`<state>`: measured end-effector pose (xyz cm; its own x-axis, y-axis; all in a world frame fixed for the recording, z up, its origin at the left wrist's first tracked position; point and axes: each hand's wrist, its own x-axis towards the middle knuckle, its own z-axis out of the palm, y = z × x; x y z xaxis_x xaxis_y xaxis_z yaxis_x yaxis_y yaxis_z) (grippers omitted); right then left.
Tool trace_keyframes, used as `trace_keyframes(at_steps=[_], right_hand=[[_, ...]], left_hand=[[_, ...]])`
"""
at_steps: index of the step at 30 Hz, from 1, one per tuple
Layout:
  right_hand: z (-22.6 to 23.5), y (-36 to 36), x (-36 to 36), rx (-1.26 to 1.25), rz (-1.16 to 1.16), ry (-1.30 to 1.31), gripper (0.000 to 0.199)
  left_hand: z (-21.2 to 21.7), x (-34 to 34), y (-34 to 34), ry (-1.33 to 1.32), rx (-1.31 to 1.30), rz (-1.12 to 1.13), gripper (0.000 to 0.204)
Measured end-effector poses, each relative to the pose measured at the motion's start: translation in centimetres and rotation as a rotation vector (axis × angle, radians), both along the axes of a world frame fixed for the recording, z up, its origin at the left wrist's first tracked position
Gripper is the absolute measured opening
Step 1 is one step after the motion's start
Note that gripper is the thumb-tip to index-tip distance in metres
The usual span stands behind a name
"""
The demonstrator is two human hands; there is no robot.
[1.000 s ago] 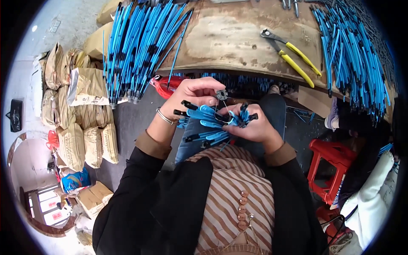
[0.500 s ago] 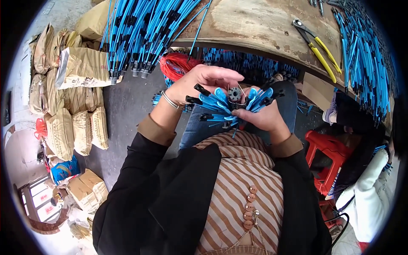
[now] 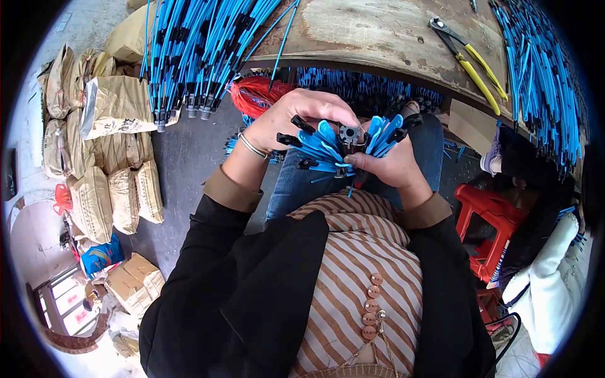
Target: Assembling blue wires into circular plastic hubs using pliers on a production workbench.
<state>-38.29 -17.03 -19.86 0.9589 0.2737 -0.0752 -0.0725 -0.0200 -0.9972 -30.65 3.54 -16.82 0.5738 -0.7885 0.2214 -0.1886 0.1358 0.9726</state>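
Note:
A bundle of blue umbrella-like ribs (image 3: 324,135) with black end pieces fans out above my lap. At its middle sits a grey toothed hub (image 3: 348,134), facing up. My right hand (image 3: 392,165) grips the bundle from the right, its thumb pressed just below the hub. My left hand (image 3: 296,116) bends over from the left, with its fingers curled and the fingertips at the hub's upper edge. A thin wire shows beside those fingertips. The left thumb and whatever it presses on are hidden behind the ribs.
A wooden bench (image 3: 359,31) spans the far side, carrying yellow-handled pliers (image 3: 469,63). Blue rib bundles (image 3: 195,57) hang over it at left, and more ribs (image 3: 545,88) lie at right. Red strands (image 3: 258,94) hang below. Sacks (image 3: 91,195) stand left, a red stool (image 3: 485,214) right.
My left fingers have come down from above the hub to its upper edge. The wire ends that stood up beside the hub show less now. My right hand keeps its grip.

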Motion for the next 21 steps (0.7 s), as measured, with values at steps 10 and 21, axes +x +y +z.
trace_keyframes(at_steps=[10,21], right_hand=[[-0.3,0.0,0.1,0.068,-0.096,0.024,0.033],[-0.6,0.0,-0.3,-0.034,-0.113,0.031,0.037]], left_hand=[[0.1,-0.1,0.2,-0.100,0.005,0.020,0.039],[-0.3,-3.3,-1.7,0.095,0.041,0.326,0.037]])
